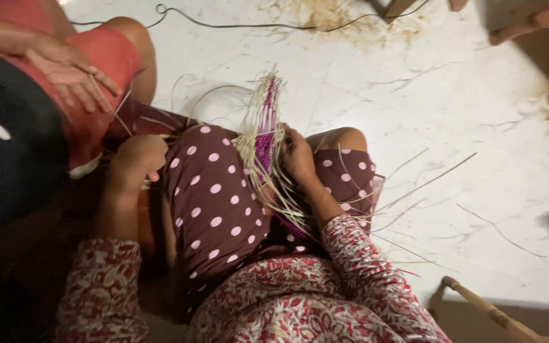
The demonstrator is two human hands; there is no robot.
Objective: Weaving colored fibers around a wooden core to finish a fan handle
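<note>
Now R hand (pixel 298 155) grips the half-woven purple-and-straw basket (pixel 263 130) upright on lap, btwn polka-dot knees. L hand (pixel 138 159) clenched on loose straw strips (pixel 122 108) beside another person's hands (pixel 71 76).

I count one woven piece (pixel 263 127), purple and straw-coloured, standing on edge on my lap. Four hands are in view: my left hand (pixel 140 159), my right hand (pixel 297 155), and two (pixel 71 73) of another person's, laid one over the other. One dark cable (pixel 255 25) runs across the floor (pixel 452 114). One wooden chair leg (pixel 487 311) shows. The loose straw strips are too many to count.
</note>
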